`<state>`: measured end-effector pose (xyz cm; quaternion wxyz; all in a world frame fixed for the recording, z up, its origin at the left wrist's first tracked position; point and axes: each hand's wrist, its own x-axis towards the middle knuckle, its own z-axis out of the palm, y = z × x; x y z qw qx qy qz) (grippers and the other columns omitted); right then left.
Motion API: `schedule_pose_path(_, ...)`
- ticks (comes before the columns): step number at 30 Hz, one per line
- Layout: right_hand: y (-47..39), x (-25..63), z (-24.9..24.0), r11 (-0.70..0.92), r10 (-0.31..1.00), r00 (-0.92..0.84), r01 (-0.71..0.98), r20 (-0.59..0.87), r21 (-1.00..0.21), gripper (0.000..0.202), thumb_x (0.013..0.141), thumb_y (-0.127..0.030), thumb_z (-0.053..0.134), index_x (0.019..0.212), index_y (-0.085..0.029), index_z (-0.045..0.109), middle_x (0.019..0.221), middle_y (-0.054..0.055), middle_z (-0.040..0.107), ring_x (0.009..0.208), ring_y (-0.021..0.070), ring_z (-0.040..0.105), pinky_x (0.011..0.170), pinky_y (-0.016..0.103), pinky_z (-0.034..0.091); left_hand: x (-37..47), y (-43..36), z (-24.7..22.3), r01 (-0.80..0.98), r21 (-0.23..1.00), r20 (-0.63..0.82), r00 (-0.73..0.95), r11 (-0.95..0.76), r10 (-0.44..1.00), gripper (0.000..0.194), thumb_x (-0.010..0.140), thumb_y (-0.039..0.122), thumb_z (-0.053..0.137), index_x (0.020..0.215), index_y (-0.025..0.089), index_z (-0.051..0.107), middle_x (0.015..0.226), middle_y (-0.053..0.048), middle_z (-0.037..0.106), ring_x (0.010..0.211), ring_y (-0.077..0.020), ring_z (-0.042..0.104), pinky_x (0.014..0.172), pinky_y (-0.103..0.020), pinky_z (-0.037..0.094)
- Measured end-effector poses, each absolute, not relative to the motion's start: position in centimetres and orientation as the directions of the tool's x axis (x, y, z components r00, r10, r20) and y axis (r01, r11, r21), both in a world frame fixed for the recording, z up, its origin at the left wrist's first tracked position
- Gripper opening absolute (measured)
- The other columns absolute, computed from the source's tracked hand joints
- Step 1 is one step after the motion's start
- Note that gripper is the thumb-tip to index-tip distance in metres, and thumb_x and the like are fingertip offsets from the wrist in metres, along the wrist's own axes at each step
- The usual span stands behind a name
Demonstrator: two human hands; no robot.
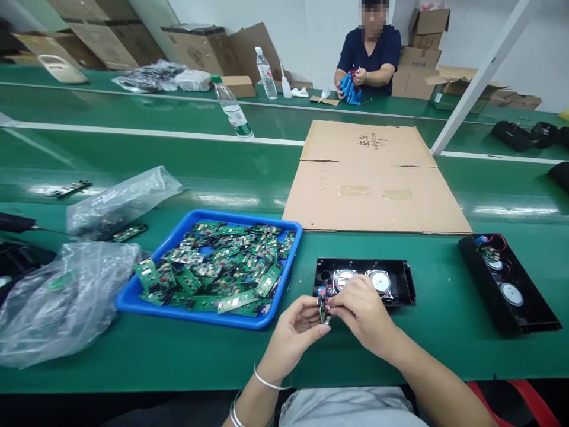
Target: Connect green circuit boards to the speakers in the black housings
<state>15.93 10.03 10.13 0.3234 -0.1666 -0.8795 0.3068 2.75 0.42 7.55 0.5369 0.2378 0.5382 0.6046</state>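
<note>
My left hand (296, 326) grips a small green circuit board (322, 312) between thumb and fingers, edge-on to me. Against the board's right side, my right hand (365, 309) is closed in a pinch; what lies between its fingertips is hidden. Just behind both hands, a black speaker housing (402, 279) lies open side up, with two round speakers in it. A red wire (333, 287) runs from the housing towards the board, near a blue part at its top. Part of the housing is covered by my right hand.
A blue tray (200, 322) heaped with circuit boards stands to the left, beside plastic bags (75, 296). At the right lies another speaker housing (511, 284) with wires and a board. Flat cardboard (373, 184) lies behind; a person (371, 56) sits across, holding blue parts.
</note>
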Motion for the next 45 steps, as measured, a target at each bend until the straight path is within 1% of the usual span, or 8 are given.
schedule_pose_path(4,12.2,16.9,10.5,0.626,0.631,-0.703,0.214,0.327,-0.75,0.008,0.088,-0.017,0.051,0.088,-0.02,0.059,0.083,0.002,0.064,0.079,0.0151,0.056,0.068,0.027,0.045,2.6,-0.1,7.8,-0.445,0.875,-0.332,-0.264,0.192,0.905,0.044,0.063,0.028,0.077,0.102,0.017,0.061,0.101,-0.01,0.07,0.093,-0.0236,0.066,0.083,-0.032,0.051)
schedule_pose_path(8,14.0,16.9,9.3,0.588,0.708,-0.687,0.447,0.162,-0.674,0.013,0.08,-0.007,0.056,0.083,-0.018,0.062,0.08,0.003,0.064,0.072,0.0162,0.058,0.063,0.027,0.046,2.4,-0.8,8.1,-0.482,0.846,-0.379,-0.238,0.23,0.895,0.038,0.065,0.033,0.076,0.096,0.018,0.06,0.097,-0.01,0.072,0.097,-0.0238,0.064,0.08,-0.029,0.05)
schedule_pose_path(12,13.9,14.9,7.7,0.608,0.671,-0.727,0.427,0.146,-0.67,0.021,0.071,-0.002,0.064,0.086,-0.018,0.065,0.087,0.006,0.065,0.084,0.0204,0.057,0.071,0.032,0.048,2.6,-0.6,7.4,-0.476,0.837,-0.397,-0.188,0.27,0.898,0.036,0.064,0.032,0.077,0.09,0.019,0.056,0.094,-0.009,0.072,0.086,-0.0201,0.066,0.078,-0.029,0.05)
schedule_pose_path(16,14.0,14.7,7.1,0.556,0.703,-0.695,0.403,0.151,-0.727,0.014,0.074,-0.005,0.06,0.072,-0.018,0.065,0.074,0.004,0.066,0.074,0.018,0.059,0.065,0.03,0.048,3.3,0.1,6.4,-0.454,0.845,-0.391,-0.161,0.283,0.906,0.04,0.063,0.034,0.077,0.09,0.018,0.053,0.091,-0.008,0.071,0.083,-0.0213,0.067,0.08,-0.034,0.051)
schedule_pose_path(23,16.4,20.8,7.9,0.356,0.838,-0.532,0.362,0.122,-0.861,0.013,0.08,-0.026,0.056,0.076,-0.017,0.064,0.066,0.002,0.067,0.054,0.0142,0.061,0.049,0.023,0.048,4.8,1.3,7.9,-0.454,0.833,-0.438,-0.195,0.315,0.878,0.04,0.063,0.033,0.075,0.093,0.018,0.054,0.09,-0.006,0.069,0.075,-0.0187,0.066,0.072,-0.034,0.056)
schedule_pose_path(29,15.5,22.1,8.3,0.327,0.802,-0.592,0.332,0.074,-0.885,0.014,0.077,-0.031,0.062,0.07,-0.019,0.068,0.069,0.002,0.069,0.061,0.0161,0.064,0.054,0.024,0.051,6.1,2.7,8.8,-0.388,0.88,-0.407,-0.325,0.272,0.854,0.038,0.065,0.03,0.071,0.098,0.017,0.057,0.085,-0.003,0.068,0.076,-0.0199,0.067,0.073,-0.036,0.059)
schedule_pose_path(36,13.9,20.7,8.7,0.698,0.548,-0.778,0.223,0.307,-0.68,0.024,0.09,-0.022,0.047,0.075,-0.018,0.066,0.069,0.003,0.064,0.066,0.0141,0.057,0.06,0.026,0.047,6.9,4.0,8.3,-0.211,0.952,-0.288,-0.386,0.22,0.876,0.031,0.069,0.024,0.064,0.1,0.02,0.062,0.089,-0.001,0.071,0.076,-0.0209,0.069,0.074,-0.034,0.059)
schedule_pose_path(45,13.5,20.7,8.1,0.847,0.471,-0.812,0.306,0.346,-0.435,0.024,0.091,-0.017,0.043,0.078,-0.018,0.062,0.073,0.004,0.058,0.069,0.0145,0.05,0.061,0.026,0.043,6.9,4.7,8.5,-0.245,0.945,-0.3,-0.371,0.219,0.879,0.032,0.066,0.019,0.064,0.098,0.021,0.064,0.09,0.0,0.072,0.078,-0.0221,0.07,0.072,-0.035,0.061)
